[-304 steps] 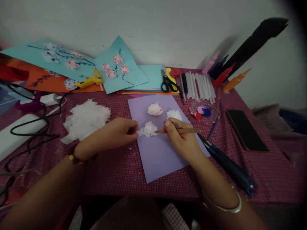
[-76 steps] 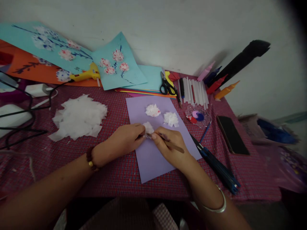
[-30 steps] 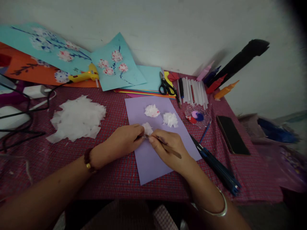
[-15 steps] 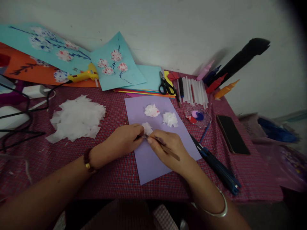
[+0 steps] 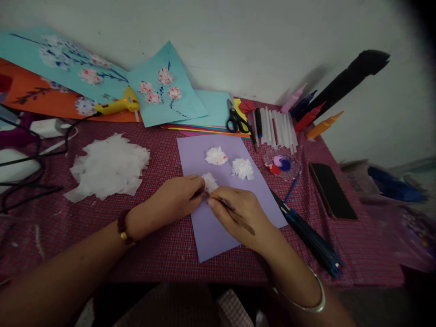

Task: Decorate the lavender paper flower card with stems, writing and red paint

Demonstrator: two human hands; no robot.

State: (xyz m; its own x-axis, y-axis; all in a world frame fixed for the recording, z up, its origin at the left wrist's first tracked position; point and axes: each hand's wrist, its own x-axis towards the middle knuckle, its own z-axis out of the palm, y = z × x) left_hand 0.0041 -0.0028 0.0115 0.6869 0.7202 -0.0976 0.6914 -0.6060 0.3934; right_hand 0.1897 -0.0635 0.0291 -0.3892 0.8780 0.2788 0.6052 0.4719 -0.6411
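A lilac paper sheet lies before me with three white tissue-paper flowers on it. The upper left flower has red specks, and the right flower is white. The lowest flower is partly hidden behind my fingers. My left hand is pinched closed beside that flower; what its fingertips grip is hidden. My right hand holds a slim brown wooden stick like a brush handle, its front end meeting my left fingertips.
Cut white tissue squares are heaped at left. A yellow glue gun, scissors, glue sticks and a paint palette stand along the back. A dark blue tool and a phone lie at right.
Both hands stay almost in place over the lowest flower. The stick in my right hand has tilted slightly, and the view has shifted a little.
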